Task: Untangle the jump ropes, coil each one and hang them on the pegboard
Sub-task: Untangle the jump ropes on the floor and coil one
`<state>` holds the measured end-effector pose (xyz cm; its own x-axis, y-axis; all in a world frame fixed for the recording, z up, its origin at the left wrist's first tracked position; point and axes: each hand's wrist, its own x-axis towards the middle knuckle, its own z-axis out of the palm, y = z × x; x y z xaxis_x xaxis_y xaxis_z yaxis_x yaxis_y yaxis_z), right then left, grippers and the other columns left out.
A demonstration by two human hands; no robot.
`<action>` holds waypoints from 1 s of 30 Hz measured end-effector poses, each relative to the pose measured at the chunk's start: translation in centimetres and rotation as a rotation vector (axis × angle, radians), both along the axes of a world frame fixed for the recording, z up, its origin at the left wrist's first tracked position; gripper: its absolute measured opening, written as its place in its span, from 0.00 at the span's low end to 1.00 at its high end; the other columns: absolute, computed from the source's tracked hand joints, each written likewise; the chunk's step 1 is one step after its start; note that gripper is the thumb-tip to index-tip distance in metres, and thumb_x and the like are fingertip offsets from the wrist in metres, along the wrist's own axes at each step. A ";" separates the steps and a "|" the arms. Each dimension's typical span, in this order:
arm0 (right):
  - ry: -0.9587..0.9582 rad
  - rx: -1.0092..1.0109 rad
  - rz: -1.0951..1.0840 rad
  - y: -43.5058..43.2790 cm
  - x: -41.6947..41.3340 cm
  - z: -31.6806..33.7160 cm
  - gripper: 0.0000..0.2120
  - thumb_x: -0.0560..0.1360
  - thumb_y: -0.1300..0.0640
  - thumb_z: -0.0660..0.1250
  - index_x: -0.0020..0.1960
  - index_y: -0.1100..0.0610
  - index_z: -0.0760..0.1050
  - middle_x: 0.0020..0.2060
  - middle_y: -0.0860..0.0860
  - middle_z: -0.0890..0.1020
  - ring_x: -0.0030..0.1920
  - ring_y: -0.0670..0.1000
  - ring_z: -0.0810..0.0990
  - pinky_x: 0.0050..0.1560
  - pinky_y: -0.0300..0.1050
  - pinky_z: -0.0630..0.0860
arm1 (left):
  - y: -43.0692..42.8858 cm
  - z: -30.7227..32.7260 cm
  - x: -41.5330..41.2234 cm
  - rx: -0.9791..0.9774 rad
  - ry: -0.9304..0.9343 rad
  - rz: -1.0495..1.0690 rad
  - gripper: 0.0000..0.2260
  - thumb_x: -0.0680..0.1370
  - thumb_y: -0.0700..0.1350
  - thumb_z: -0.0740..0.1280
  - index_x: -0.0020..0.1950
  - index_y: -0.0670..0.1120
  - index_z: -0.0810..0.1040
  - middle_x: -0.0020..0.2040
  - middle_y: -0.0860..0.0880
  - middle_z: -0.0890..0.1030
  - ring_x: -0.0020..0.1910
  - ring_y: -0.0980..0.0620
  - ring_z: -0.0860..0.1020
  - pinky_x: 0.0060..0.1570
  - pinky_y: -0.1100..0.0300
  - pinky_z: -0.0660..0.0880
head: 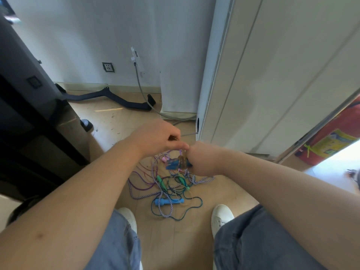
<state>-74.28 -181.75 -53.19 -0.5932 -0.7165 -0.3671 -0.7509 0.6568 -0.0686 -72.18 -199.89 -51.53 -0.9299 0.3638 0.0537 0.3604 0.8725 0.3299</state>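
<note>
Head view: left hand (155, 137) at frame centre, fingers pinched on thin cord, hard to see. Right hand (202, 159) just beside it, fisted round brown translucent handles (182, 161), blue handle (172, 165) right behind, unclear whether gripped too. Tangled heap of thin jump ropes (167, 189) on pale wooden floor (175, 240), lower centre: striped purple-white cord (202, 180), teal cord (191, 208), green handles (160, 181), light blue handles (165, 201). Pegboard not in frame. Best approach, judged: keep handles clamped, feed one cord through left pinch, lift slowly, stop at any snag, free loops by hand, avoid yanking knots tight.
</note>
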 end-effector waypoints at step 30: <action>-0.109 -0.142 -0.077 0.0 -0.7 -1.0 0.15 0.77 0.56 0.66 0.32 0.54 0.69 0.30 0.49 0.73 0.29 0.48 0.72 0.31 0.41 0.69 | 0.5 -2.1 -0.9 0.027 0.092 0.007 0.27 0.81 0.63 0.52 0.31 0.46 0.70 0.27 0.52 0.69 0.26 0.55 0.68 0.30 0.60 0.60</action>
<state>-75.00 -181.72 -54.18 -0.6104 -0.7199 -0.3302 -0.6820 0.6898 -0.2430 -73.05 -199.36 -53.60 -0.9233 0.3542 0.1486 0.3838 0.8664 0.3196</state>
